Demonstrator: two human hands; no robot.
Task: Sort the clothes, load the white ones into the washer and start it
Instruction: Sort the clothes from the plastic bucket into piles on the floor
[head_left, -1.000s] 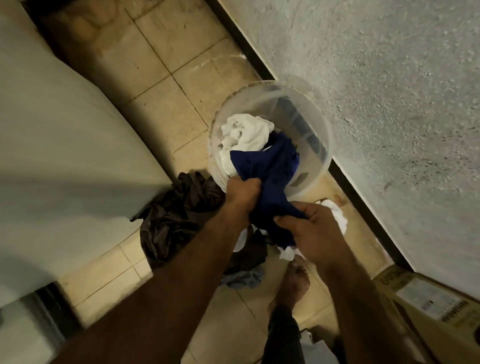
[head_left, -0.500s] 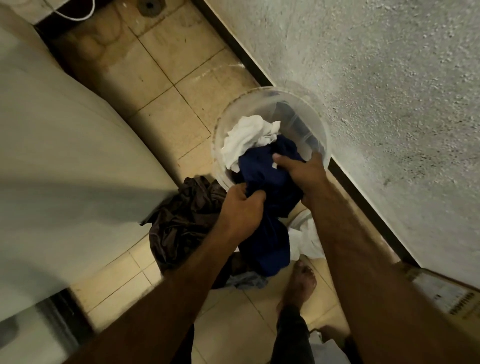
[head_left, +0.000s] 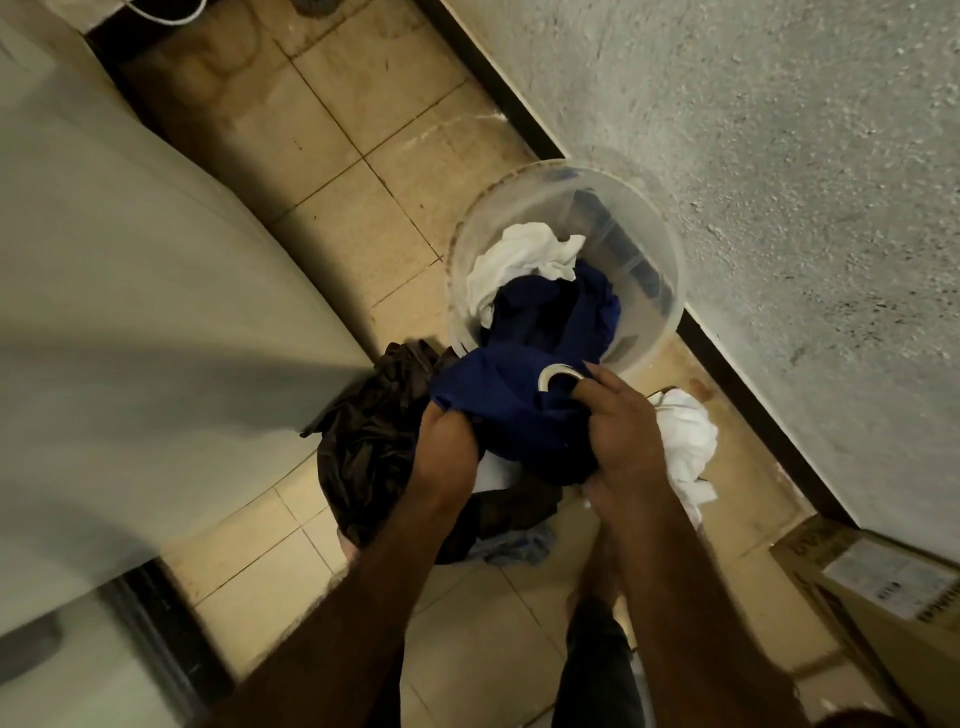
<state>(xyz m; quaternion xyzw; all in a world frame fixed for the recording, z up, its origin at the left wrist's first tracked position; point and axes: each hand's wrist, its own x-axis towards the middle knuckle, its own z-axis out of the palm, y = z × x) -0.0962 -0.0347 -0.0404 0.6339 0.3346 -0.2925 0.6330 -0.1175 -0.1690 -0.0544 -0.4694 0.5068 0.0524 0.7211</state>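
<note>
- Both hands are gripping the navy garment (head_left: 498, 405), fingers curled tightly into it: left hand (head_left: 449, 447) bunching its left edge, right hand (head_left: 621, 431) clutching the collar end.
- Dark pile (head_left: 374, 447) is lying on the floor leftward; white cloth (head_left: 519, 260) is sitting in the bucket (head_left: 660, 244).
- Risk: the navy tail trailing in the bucket is likely snagging the white cloth, dragging it out onto the darks.

Print on the box, nothing legible

The brown cardboard box (head_left: 852, 597) at lower right carries dark printed letters and a white barcode label (head_left: 898, 577), both too blurred to read.
</note>
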